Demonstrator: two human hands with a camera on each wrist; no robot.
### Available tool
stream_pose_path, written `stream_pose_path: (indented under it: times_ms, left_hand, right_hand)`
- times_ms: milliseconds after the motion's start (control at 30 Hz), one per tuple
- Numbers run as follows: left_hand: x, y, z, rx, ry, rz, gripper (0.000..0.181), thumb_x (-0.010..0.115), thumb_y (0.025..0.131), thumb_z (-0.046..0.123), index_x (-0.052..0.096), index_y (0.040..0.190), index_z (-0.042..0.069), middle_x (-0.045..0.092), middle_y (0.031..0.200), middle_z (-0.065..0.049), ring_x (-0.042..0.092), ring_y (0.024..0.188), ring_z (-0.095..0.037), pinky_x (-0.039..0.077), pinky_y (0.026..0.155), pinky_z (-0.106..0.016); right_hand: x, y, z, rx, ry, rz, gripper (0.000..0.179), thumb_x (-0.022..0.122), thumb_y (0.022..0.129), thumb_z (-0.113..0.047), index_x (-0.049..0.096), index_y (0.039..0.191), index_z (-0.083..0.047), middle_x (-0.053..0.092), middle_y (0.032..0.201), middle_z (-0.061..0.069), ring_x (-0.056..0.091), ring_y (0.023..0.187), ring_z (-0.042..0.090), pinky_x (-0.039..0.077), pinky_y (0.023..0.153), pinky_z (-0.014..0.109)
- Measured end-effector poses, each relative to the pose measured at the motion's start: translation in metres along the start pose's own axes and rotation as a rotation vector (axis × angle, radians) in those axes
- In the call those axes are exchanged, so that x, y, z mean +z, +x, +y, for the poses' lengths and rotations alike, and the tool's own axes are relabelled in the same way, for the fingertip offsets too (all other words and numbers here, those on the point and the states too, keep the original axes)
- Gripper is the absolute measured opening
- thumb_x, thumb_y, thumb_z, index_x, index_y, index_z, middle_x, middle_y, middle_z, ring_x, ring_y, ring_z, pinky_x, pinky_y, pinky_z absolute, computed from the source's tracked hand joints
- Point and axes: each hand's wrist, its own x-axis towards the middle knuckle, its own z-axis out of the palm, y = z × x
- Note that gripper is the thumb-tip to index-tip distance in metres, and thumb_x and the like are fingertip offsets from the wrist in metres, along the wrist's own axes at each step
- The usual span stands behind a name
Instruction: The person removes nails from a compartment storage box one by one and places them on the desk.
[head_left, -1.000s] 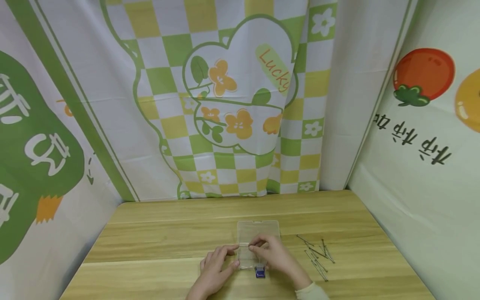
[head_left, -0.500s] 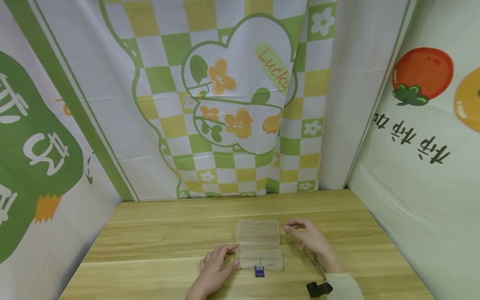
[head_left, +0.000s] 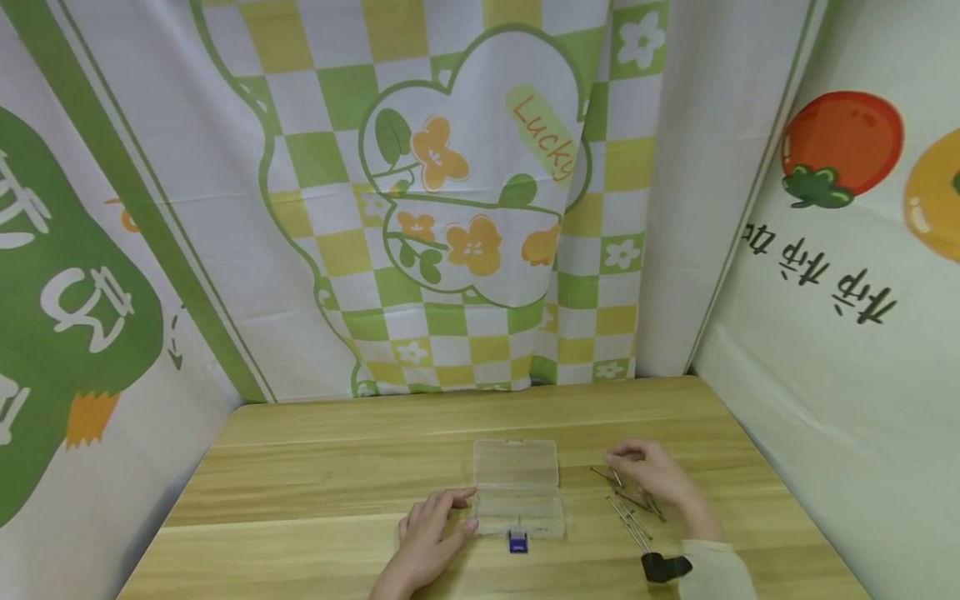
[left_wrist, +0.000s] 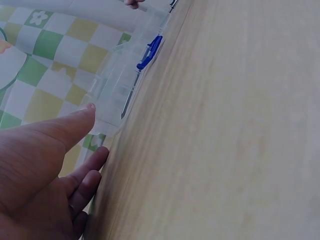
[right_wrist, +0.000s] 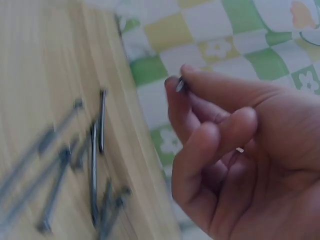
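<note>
A clear plastic box (head_left: pixel 513 508) lies on the table with its lid (head_left: pixel 516 463) folded back and a blue latch (head_left: pixel 518 542) at its front. My left hand (head_left: pixel 431 533) rests at the box's left side, fingers extended, index fingertip and thumb tip right at its edge. In the left wrist view a dark, thin metal piece (left_wrist: pixel 131 97) shows along the near side of the box. To the right, my right hand (head_left: pixel 656 475) pinches a nail (right_wrist: pixel 180 84) between thumb and index finger, just over a loose pile of nails (head_left: pixel 630 521).
The wooden table (head_left: pixel 315 475) is bounded by a checked curtain (head_left: pixel 450 333) at the back and printed cloth walls at both sides. A black strap (head_left: pixel 666 567) sits by the right sleeve (head_left: pixel 716 571).
My right hand has moved from over the box, out to the right, to the pile of nails. My left hand has stayed at the box's side.
</note>
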Motion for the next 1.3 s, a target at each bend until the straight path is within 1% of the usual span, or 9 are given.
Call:
stream_pose_path:
  times_ms: [100,200,367,533,633,767,867,1067,1300]
  left_hand:
    - [-0.001,0.000,0.001,-0.004,0.002,0.000,0.045,0.065,0.105,0.042,0.058,0.146,0.024,0.059,0.132,0.001,0.043,0.115,-0.023,0.023,0.098,-0.067]
    - [-0.001,-0.001,0.001,-0.005,0.001,0.000,0.046,0.065,0.105,0.043,0.058,0.146,0.025,0.059,0.132,0.001,0.043,0.115,-0.022,0.023,0.098,-0.067]
    - [0.000,0.000,-0.002,-0.003,0.010,-0.002,0.046,0.064,0.105,0.044,0.058,0.146,0.024,0.059,0.132,0.002,0.043,0.114,-0.022,0.024,0.097,-0.066]
    - [0.000,0.000,-0.001,-0.002,0.008,-0.002,0.046,0.065,0.105,0.043,0.058,0.147,0.024,0.059,0.132,0.002,0.043,0.114,-0.022,0.024,0.097,-0.065]
    - [0.000,0.000,-0.001,-0.003,0.006,-0.001,0.046,0.065,0.105,0.043,0.058,0.147,0.024,0.059,0.132,0.003,0.043,0.115,-0.022,0.024,0.097,-0.066]
    - [0.000,0.000,-0.001,-0.003,0.005,-0.002,0.046,0.065,0.105,0.042,0.058,0.147,0.024,0.059,0.132,0.003,0.043,0.115,-0.022,0.024,0.098,-0.067]
    - [0.000,0.000,-0.001,-0.001,0.003,-0.003,0.047,0.065,0.105,0.042,0.058,0.147,0.023,0.059,0.133,0.002,0.043,0.115,-0.022,0.023,0.098,-0.067]
    - [-0.001,0.001,0.000,0.001,0.009,0.001,0.047,0.064,0.105,0.043,0.058,0.147,0.024,0.059,0.133,0.002,0.044,0.114,-0.022,0.024,0.098,-0.067]
    - [0.000,-0.001,0.000,0.007,0.033,0.018,0.046,0.064,0.105,0.044,0.059,0.146,0.025,0.061,0.131,0.003,0.045,0.114,-0.021,0.027,0.097,-0.062]
  right_hand:
    - [-0.006,-0.003,0.001,0.004,-0.103,0.036,0.032,0.066,0.105,-0.015,0.065,0.122,0.012,0.070,0.108,0.019,0.054,0.060,0.019,0.050,0.053,0.031]
    - [-0.011,-0.006,0.002,0.023,-0.153,0.054,0.029,0.067,0.104,-0.016,0.067,0.119,0.010,0.071,0.104,0.016,0.055,0.060,0.019,0.050,0.054,0.031]
    - [-0.016,-0.009,0.005,0.027,-0.152,0.042,0.024,0.067,0.103,-0.012,0.067,0.114,0.010,0.070,0.092,0.013,0.049,0.052,0.014,0.046,0.051,0.029]
    - [-0.022,-0.012,0.011,0.023,-0.122,-0.005,0.022,0.067,0.103,-0.010,0.066,0.110,0.011,0.066,0.079,0.009,0.048,0.051,0.012,0.045,0.050,0.028]
    - [-0.025,-0.012,0.014,0.018,-0.125,-0.025,0.021,0.067,0.103,-0.010,0.066,0.108,0.010,0.064,0.075,0.008,0.047,0.052,0.012,0.045,0.051,0.028]
    - [-0.026,-0.012,0.017,0.012,-0.161,-0.013,0.018,0.069,0.101,-0.009,0.068,0.105,0.008,0.066,0.081,0.008,0.048,0.053,0.013,0.047,0.052,0.029]
    - [-0.023,-0.010,0.019,0.039,-0.206,0.013,0.013,0.072,0.099,-0.009,0.070,0.102,0.004,0.067,0.083,0.007,0.049,0.053,0.013,0.047,0.052,0.029]
    - [-0.018,-0.009,0.019,0.045,-0.272,0.025,0.011,0.075,0.095,-0.010,0.071,0.098,0.000,0.066,0.078,0.003,0.048,0.052,0.013,0.045,0.050,0.028]
    - [-0.014,-0.008,0.022,0.058,-0.298,0.027,0.011,0.079,0.093,-0.011,0.072,0.095,-0.003,0.066,0.076,0.002,0.045,0.050,0.012,0.043,0.048,0.026]
